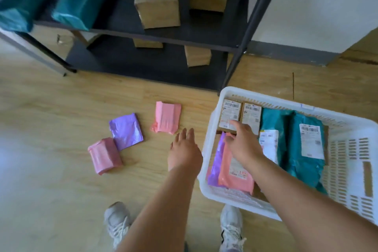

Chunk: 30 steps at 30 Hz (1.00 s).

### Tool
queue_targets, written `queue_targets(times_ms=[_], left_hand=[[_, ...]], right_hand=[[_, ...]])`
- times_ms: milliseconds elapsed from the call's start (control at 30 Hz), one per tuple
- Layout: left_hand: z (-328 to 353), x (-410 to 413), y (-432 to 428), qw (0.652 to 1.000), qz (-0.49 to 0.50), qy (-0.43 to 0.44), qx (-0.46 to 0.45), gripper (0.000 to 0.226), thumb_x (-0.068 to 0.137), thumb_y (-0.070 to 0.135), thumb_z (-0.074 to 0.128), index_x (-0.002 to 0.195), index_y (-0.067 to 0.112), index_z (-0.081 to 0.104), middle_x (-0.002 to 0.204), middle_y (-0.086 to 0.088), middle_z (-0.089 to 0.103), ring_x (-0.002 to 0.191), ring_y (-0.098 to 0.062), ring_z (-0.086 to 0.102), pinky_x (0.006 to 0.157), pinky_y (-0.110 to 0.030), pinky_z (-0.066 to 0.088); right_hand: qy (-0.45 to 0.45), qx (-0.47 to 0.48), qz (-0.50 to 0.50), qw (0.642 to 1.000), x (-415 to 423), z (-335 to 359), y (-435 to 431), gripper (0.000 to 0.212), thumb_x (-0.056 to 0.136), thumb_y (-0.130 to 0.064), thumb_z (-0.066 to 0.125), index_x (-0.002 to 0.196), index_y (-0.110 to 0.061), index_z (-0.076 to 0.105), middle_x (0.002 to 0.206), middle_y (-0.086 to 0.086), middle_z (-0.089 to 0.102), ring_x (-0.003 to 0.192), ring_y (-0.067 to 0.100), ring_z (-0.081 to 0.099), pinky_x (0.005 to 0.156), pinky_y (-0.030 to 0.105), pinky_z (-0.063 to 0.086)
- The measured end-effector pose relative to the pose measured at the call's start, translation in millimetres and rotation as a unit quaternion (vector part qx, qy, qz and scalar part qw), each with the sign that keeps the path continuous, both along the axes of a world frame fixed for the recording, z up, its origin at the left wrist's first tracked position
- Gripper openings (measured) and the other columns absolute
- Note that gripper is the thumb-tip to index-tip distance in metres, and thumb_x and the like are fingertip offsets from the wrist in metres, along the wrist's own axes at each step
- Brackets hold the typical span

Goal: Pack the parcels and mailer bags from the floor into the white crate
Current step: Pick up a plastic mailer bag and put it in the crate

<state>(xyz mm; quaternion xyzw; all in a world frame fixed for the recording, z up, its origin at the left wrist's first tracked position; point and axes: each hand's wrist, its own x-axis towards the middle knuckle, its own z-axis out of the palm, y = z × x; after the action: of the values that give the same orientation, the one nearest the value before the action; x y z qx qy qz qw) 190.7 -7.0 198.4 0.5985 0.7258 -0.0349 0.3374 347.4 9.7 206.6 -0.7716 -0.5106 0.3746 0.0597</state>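
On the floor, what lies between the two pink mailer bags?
The purple mailer bag lies between the far pink bag and the near pink bag, touching the near one. This shows in the head view.

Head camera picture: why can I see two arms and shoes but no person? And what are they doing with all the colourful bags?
The camera sits on the person's head and looks down, so you see what they see: their own arms and shoes. There is no machine, just two bare hands.

On the wooden floor lie three mailer bags not yet packed: a far pink bag, a purple bag and a near pink bag. The left hand hovers over the floor beside them, fingers straight, holding nothing.

The right hand is inside the white crate, fingers spread over a packed pink bag and a labelled brown box. It seems to hold nothing either. Teal bags lie in the crate too.

Behind stands a dark shelf with more boxes.
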Motion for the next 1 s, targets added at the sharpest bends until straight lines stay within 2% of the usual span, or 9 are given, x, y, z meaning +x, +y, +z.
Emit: queue_targets(times_ms=[133, 333, 433, 733, 900, 1000], left_hand=[[-11, -80, -6, 1.0, 0.015, -0.005, -0.003, 0.058, 0.097, 0.017, 0.039, 0.152, 0.021, 0.021, 0.159, -0.001, 0.018, 0.145, -0.021, 0.019, 0.115, -0.035, 0.023], [-39, -214, -18, 0.999, -0.005, 0.023, -0.027, 0.059, 0.095, 0.017, 0.042, 0.151, 0.02, 0.023, 0.157, 0.0, 0.024, 0.14, -0.023, 0.029, 0.112, -0.036, 0.029], [-55, -250, -11, 0.999, -0.004, 0.012, -0.03, 0.057, 0.096, 0.015, 0.042, 0.15, 0.018, 0.026, 0.155, -0.002, 0.028, 0.139, -0.024, 0.03, 0.112, -0.034, 0.028], [-152, -258, 30, 0.999, -0.01, -0.032, -0.038, 0.055, 0.096, 0.014, 0.043, 0.149, 0.018, 0.029, 0.154, 0.0, 0.031, 0.136, -0.025, 0.036, 0.106, -0.035, 0.035], [-236, -236, 62, 0.998, -0.018, -0.053, -0.035, 0.058, 0.097, 0.012, 0.041, 0.152, 0.019, 0.024, 0.158, 0.001, 0.023, 0.142, -0.022, 0.028, 0.111, -0.034, 0.03], [-285, -221, 82, 0.997, -0.034, -0.057, -0.032, 0.06, 0.096, 0.01, 0.041, 0.152, 0.019, 0.022, 0.159, 0.002, 0.02, 0.143, -0.022, 0.025, 0.111, -0.035, 0.03]], right_hand=[[-0.014, 0.003, 0.043, 0.999, -84, -12, 10, 0.052, 0.094, -0.018, 0.054, 0.145, -0.018, 0.041, 0.145, 0.009, 0.042, 0.131, 0.025, 0.044, 0.103, 0.033, 0.037], [-0.017, -0.041, 0.035, 0.998, -212, -47, 12, 0.049, 0.095, -0.018, 0.055, 0.143, -0.02, 0.043, 0.141, 0.01, 0.045, 0.124, 0.028, 0.051, 0.097, 0.034, 0.042], [-0.019, -0.056, 0.015, 0.998, -240, -66, 15, 0.05, 0.095, -0.021, 0.056, 0.143, -0.021, 0.043, 0.142, 0.01, 0.046, 0.126, 0.029, 0.05, 0.098, 0.034, 0.041], [-0.009, -0.087, -0.026, 0.996, -253, -161, 35, 0.054, 0.092, -0.025, 0.061, 0.142, -0.02, 0.043, 0.143, 0.008, 0.05, 0.127, 0.028, 0.051, 0.095, 0.032, 0.042], [-0.017, -0.088, -0.019, 0.996, -241, -240, 57, 0.055, 0.092, -0.025, 0.061, 0.143, -0.019, 0.042, 0.143, 0.005, 0.05, 0.128, 0.027, 0.05, 0.097, 0.032, 0.042], [-0.021, -0.08, -0.015, 0.996, -233, -289, 73, 0.05, 0.092, -0.026, 0.059, 0.139, -0.018, 0.046, 0.137, 0.006, 0.055, 0.121, 0.029, 0.055, 0.088, 0.032, 0.044]])
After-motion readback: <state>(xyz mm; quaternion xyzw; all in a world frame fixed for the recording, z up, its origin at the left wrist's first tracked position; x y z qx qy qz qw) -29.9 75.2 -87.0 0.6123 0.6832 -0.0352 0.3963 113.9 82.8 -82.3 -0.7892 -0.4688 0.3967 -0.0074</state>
